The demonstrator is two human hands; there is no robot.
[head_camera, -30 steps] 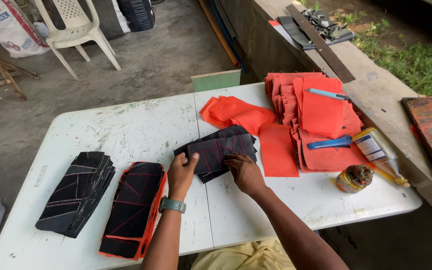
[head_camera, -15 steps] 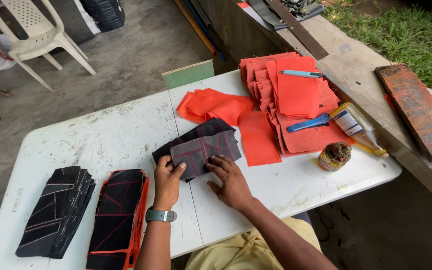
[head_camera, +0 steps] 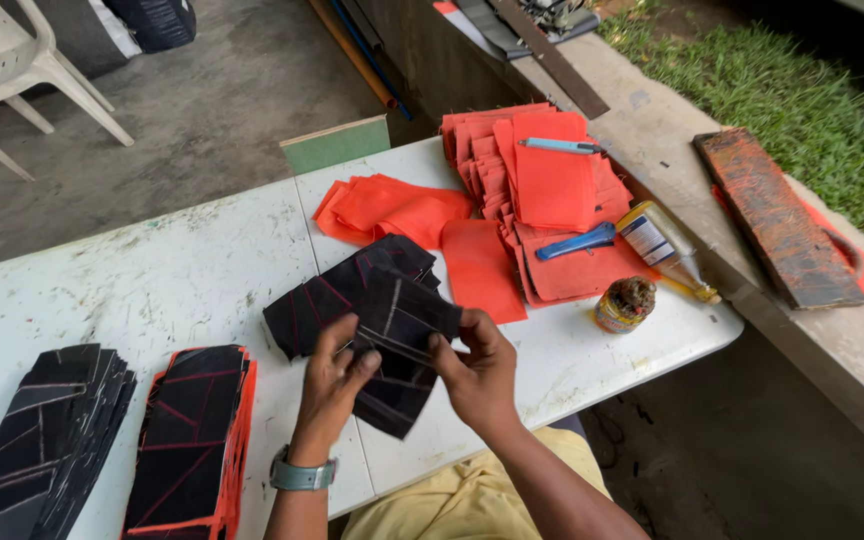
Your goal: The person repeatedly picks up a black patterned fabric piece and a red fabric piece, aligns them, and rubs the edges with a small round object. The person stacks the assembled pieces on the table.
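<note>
While pinched between left hand (head_camera: 337, 375), right hand (head_camera: 477, 370): black piece (head_camera: 397, 350).

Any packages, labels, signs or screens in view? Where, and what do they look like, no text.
Bottle: lying on its side at the table's right edge, yellowish cap end, white and blue label band, clear neck.
Small round can: beside the bottle near the table edge, yellow printed wrap, dark crusted top.
No signs or screens in view.

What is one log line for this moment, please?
left hand: grips black piece | right hand: grips same piece | surface: white table | beside: orange stack
</note>
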